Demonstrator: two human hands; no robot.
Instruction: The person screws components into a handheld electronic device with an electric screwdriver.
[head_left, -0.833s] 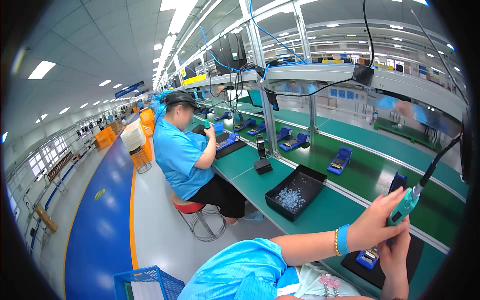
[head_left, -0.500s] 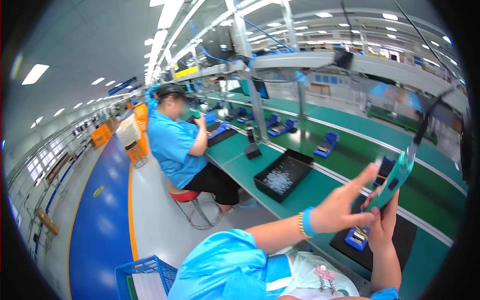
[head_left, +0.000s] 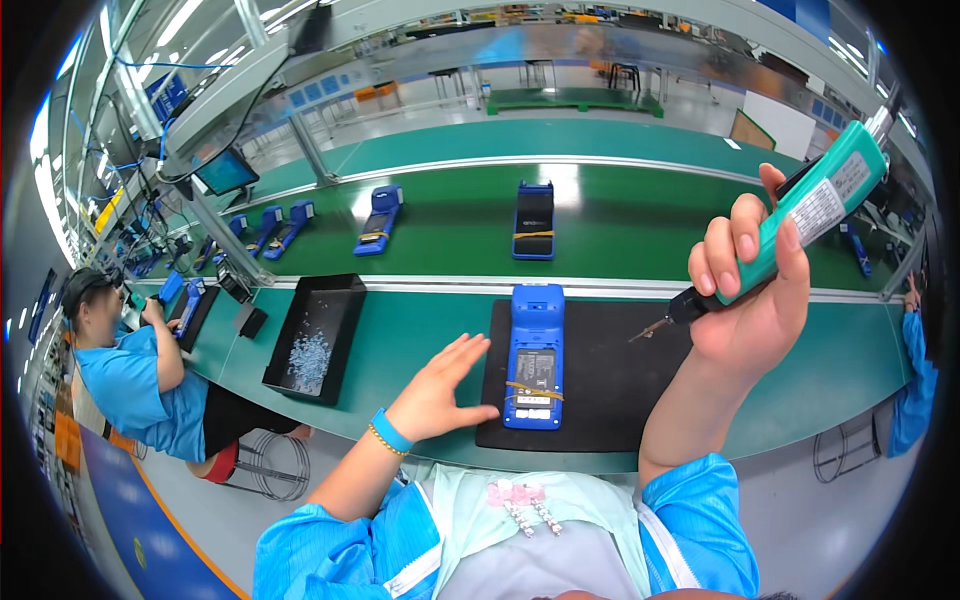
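Note:
My right hand point(head_left: 750, 290) is wrapped round a green electric screwdriver point(head_left: 805, 220), raised above the right part of a black mat point(head_left: 610, 375). The driver's thin bit points down and left, clear of the mat. On the mat lies a blue handheld terminal point(head_left: 536, 335), back side up, with a battery point(head_left: 537, 370) showing and a yellow band across its lower part. My left hand point(head_left: 437, 392) is open beside the terminal's left edge, fingers stretched and thumb apart, holding nothing.
A black tray point(head_left: 345, 320) of small bluish pieces stands left on the green bench. Beyond the metal rail, more blue terminals point(head_left: 378, 220) lie on a green belt point(head_left: 450, 215). A co-worker point(head_left: 130, 350) sits at left; another person's blue sleeve point(head_left: 912, 370) shows far right.
The view has swung right to face the bench. My left hand has gone from beside the screwdriver to the terminal's left side. The screwdriver stays in my right hand, now with its bit in sight.

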